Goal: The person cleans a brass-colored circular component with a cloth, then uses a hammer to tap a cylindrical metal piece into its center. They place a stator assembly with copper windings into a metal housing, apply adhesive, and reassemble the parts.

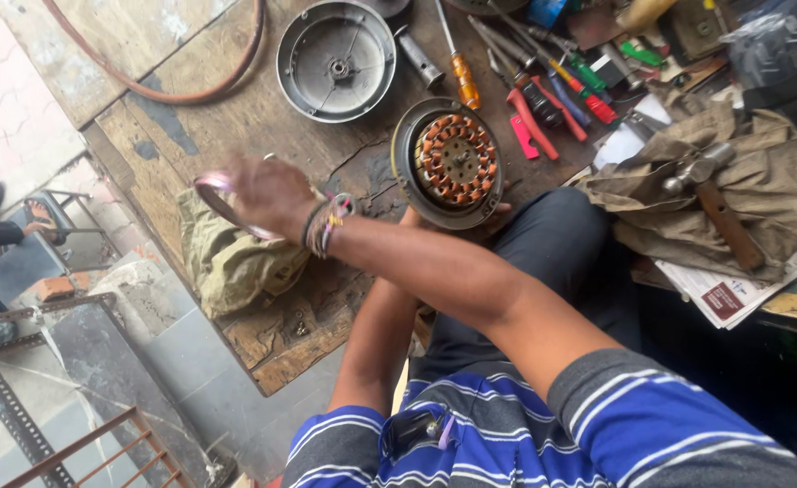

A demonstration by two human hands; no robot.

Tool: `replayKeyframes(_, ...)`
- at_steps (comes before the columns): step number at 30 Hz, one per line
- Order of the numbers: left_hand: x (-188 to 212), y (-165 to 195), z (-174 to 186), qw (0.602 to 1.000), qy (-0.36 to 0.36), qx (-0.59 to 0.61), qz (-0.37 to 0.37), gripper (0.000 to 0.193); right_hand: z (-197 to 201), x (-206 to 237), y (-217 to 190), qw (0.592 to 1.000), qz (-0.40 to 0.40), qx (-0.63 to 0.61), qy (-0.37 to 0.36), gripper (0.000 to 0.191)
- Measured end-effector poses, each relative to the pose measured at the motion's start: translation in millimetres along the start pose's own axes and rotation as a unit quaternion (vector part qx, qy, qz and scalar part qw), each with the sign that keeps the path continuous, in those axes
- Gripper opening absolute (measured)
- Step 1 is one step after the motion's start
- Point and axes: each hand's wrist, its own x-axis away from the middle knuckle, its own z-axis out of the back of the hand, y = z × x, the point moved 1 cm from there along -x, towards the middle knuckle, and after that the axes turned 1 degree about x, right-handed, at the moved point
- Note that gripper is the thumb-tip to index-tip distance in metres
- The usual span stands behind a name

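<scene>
Head view: the stator [454, 161] — copper coils in a round housing — rests tilted at the bench [236, 117] edge, propped by the left hand [498, 215] beneath, grip unclear. The right hand [267, 194], crossed leftward, grasps a pink ring [218, 201] over a rag [227, 258] — well apart.

A round metal cover [336, 60] lay on the wooden bench [236, 117]. Screwdrivers and pliers [543, 90] sat beside it, with a hammer [715, 203] on crumpled cloth [769, 172].
</scene>
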Motion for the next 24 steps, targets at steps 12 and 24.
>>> replayKeyframes(12, -67.5, 11.2, -29.9, 0.987, -0.135, -0.036, 0.083, 0.084, 188.2, 200.4, 122.0, 0.834, -0.044, -0.471, 0.285, 0.032)
replayKeyframes(24, -60.3, 14.4, -36.1, 0.989, -0.138, -0.056, 0.025, 0.081, 165.6, 210.3, 190.0, 0.788, -0.106, -0.554, 0.246, 0.033)
